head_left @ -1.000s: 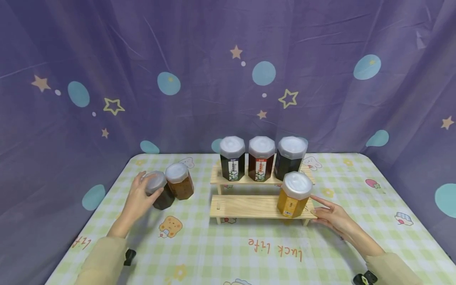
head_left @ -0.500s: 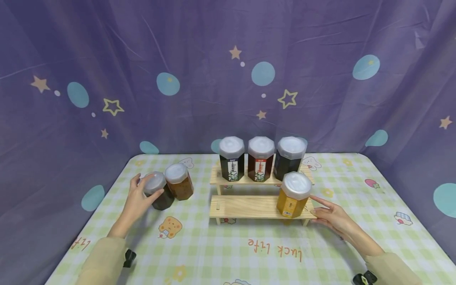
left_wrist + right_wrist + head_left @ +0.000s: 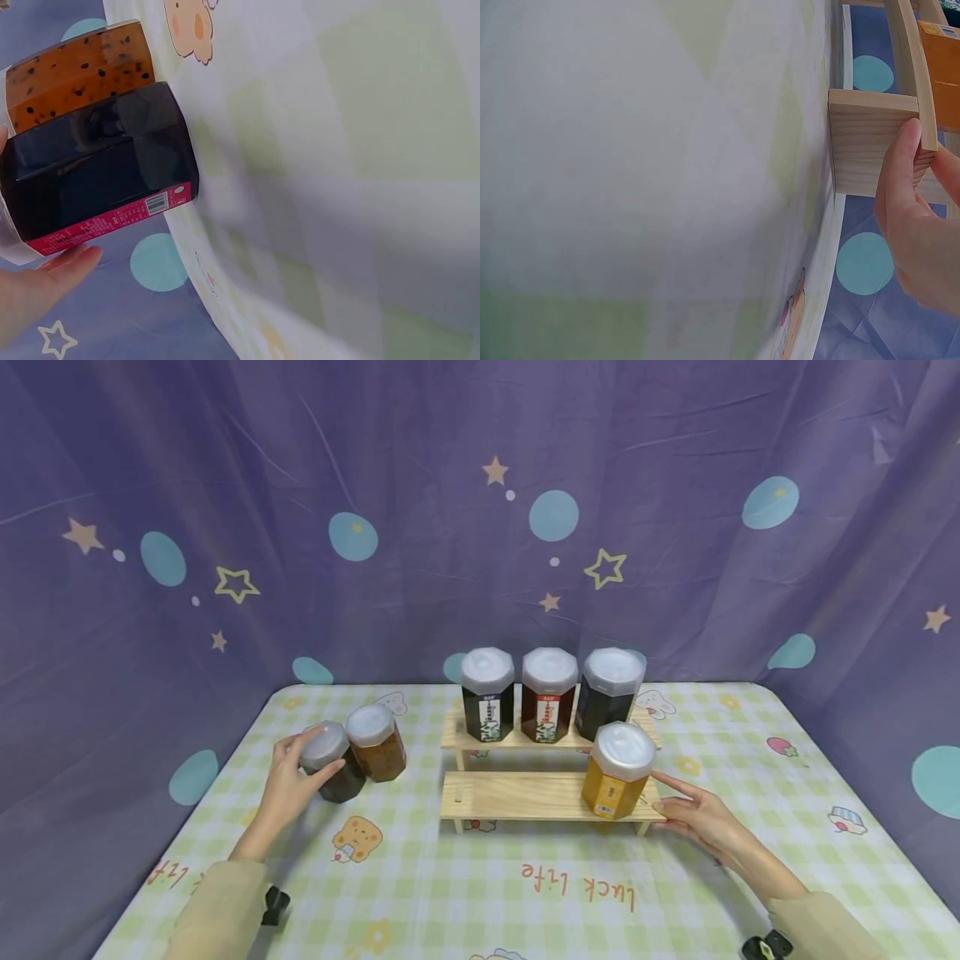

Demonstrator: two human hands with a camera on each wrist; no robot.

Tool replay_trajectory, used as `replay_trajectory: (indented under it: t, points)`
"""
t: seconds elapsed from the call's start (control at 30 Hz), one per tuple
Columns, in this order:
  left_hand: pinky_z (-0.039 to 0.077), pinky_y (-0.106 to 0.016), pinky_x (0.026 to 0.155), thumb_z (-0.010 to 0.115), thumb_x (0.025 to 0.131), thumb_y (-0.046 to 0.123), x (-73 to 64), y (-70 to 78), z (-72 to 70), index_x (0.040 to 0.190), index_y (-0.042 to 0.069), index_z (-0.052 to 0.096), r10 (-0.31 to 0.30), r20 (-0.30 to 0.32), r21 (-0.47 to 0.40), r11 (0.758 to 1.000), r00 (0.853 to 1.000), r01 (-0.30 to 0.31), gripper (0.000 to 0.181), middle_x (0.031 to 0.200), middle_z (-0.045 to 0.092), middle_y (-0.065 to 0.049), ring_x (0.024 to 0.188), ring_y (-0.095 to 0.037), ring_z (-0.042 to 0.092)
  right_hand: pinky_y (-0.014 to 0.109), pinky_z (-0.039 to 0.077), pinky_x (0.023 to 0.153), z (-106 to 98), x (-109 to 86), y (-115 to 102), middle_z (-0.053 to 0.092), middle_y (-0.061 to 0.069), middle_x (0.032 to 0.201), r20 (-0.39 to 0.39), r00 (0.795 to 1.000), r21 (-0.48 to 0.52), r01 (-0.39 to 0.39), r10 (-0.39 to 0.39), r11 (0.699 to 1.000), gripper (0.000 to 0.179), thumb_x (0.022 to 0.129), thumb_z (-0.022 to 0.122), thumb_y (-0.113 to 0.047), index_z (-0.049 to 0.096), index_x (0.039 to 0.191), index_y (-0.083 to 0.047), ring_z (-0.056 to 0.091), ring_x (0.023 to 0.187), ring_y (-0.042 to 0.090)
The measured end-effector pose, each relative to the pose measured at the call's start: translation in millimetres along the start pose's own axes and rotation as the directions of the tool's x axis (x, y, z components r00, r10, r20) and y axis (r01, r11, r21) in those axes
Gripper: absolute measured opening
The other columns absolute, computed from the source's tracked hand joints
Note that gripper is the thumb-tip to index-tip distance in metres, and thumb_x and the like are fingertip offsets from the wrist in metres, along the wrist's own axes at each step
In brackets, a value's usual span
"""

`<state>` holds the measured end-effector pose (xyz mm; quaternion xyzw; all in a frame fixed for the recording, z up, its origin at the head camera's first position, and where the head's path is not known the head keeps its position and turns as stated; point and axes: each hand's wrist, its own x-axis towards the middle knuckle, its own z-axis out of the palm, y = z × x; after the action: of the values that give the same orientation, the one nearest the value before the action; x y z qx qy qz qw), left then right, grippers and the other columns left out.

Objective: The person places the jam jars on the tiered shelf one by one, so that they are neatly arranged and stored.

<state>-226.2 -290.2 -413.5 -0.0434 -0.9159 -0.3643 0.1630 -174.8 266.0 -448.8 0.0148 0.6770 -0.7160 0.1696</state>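
On the left of the table my left hand (image 3: pixel 291 783) grips a dark jar (image 3: pixel 342 782) near its frosted lid, thumb on the near side and fingers on the far side. A pink label strip with a barcode runs along this jar (image 3: pixel 97 161) in the left wrist view. Right beside it stands a brown jar (image 3: pixel 384 758), its contents speckled with black seeds. My right hand (image 3: pixel 701 820) pinches the right end of the lower shelf of a two-tier wooden rack (image 3: pixel 517 795); in the right wrist view, thumb and fingers hold the board's edge (image 3: pixel 928 112).
A yellow jar (image 3: pixel 617 781) stands at the right of the rack's lower shelf. Behind it the upper shelf bears a black jar (image 3: pixel 489 710), a dark red jar (image 3: pixel 547 710) and another dark jar (image 3: pixel 603 706). A purple curtain (image 3: pixel 420 610) hangs behind the table.
My left hand's fingers have shifted slightly on the dark jar, which stays where it was. The right hand has kept its hold on the rack.
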Motion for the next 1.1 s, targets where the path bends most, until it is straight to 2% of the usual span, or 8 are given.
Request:
replay_trajectory:
  t: [0.17,0.37,0.67,1.1]
  points:
    - [0.037,-0.056,0.080,0.066,0.079,0.029,-0.6,0.5,1.7,0.131,0.007,0.039,-0.031,-0.001,-0.021,0.999,1.000,0.031,0.063,0.127,0.025,-0.031,0.106,-0.045,0.038,0.035,0.047,0.081,-0.6,0.4,1.3,0.062,0.004,0.095,0.006,1.000,0.014,0.000,0.000,1.000,0.069,0.086,0.056,-0.006,0.014,0.140,0.002,0.061,0.086,0.014]
    - [0.036,-0.057,0.081,0.068,0.078,0.028,0.2,1.1,2.4,0.130,0.006,0.041,-0.040,-0.015,-0.033,0.999,0.999,0.039,0.063,0.128,0.027,-0.031,0.108,-0.045,0.037,0.035,0.047,0.081,-1.0,0.0,2.2,0.062,0.004,0.095,0.007,1.000,0.013,0.004,-0.004,1.000,0.068,0.086,0.056,-0.007,0.015,0.140,0.001,0.061,0.086,0.014]
    - [0.038,-0.054,0.076,0.074,0.072,0.021,2.2,-1.5,5.3,0.124,0.006,0.050,-0.010,-0.107,-0.008,1.000,0.994,0.009,0.059,0.117,0.040,-0.027,0.100,-0.040,0.043,0.036,0.047,0.081,-0.4,0.6,1.7,0.062,0.004,0.094,-0.006,1.000,0.006,-0.007,0.007,1.000,0.069,0.086,0.056,-0.007,0.014,0.140,0.002,0.061,0.085,0.014]
    - [0.037,-0.048,0.078,0.078,0.065,0.014,3.1,-2.1,9.6,0.116,0.006,0.057,-0.028,-0.199,-0.046,0.999,0.980,0.019,0.056,0.111,0.045,-0.024,0.097,-0.035,0.045,0.035,0.048,0.081,0.0,0.4,0.6,0.063,0.003,0.094,0.001,1.000,0.011,-0.005,0.005,1.000,0.068,0.087,0.054,-0.005,0.013,0.140,0.002,0.061,0.085,0.014]
